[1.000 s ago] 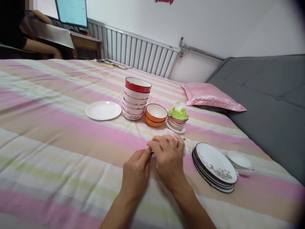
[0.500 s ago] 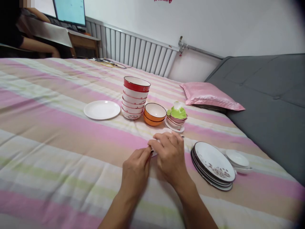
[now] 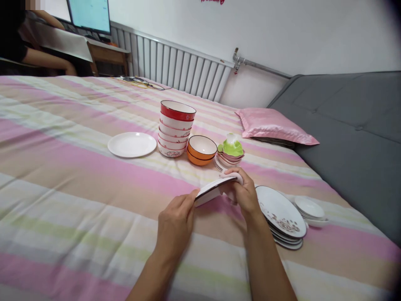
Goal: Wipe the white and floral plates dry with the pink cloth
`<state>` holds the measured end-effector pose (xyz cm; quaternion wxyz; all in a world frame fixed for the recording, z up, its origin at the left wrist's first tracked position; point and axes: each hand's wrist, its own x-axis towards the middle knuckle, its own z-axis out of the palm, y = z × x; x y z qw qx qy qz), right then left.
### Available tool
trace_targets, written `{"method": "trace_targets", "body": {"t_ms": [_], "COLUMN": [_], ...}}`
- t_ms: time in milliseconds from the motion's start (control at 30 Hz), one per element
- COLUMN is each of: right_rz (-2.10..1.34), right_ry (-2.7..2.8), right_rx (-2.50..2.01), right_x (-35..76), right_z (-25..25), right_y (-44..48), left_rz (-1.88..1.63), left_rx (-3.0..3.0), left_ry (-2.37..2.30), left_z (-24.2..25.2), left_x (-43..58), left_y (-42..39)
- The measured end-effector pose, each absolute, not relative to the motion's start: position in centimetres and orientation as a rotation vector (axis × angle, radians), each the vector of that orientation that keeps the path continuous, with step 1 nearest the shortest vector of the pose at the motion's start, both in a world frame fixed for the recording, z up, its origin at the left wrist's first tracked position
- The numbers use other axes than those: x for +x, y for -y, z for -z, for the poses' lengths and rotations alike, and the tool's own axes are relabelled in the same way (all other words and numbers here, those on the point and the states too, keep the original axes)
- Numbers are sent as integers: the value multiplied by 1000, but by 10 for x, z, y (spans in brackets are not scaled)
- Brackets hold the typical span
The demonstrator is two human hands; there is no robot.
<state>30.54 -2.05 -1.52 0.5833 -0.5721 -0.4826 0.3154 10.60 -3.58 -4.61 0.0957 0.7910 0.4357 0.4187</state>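
small plate (image 3: 210,190) held off the striped bedcover (image 3: 78,188) between the two hands, tilted, far edge raised: left hand (image 3: 175,223) pinches the near rim, right hand (image 3: 246,195) is closed over the far rim with a bit of white cloth (image 3: 232,176) under its fingers. stack of patterned plates (image 3: 282,213) lies just right of the right hand, orange bowl (image 3: 202,149) and tall bowl stack (image 3: 176,129) beyond both hands. looks like a wipe; it would go best with the left pinch firm, the cloth flat on the rim, and the plate low over the soft cover, clear of the stack.
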Motion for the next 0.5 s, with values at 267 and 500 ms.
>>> {"method": "trace_targets", "body": {"t_ms": [267, 500], "right_rz": [-1016, -1071], "right_ry": [845, 653], "right_rx": [-1168, -1174], "right_x": [317, 319], "right_z": [37, 38], "right_y": [9, 7], "left_rz": [-1186, -708], "left_rx": [2230, 2198], "left_ry": [-1349, -1541], "left_z": [48, 45], "left_x": [105, 108], "left_y": [34, 36]}}
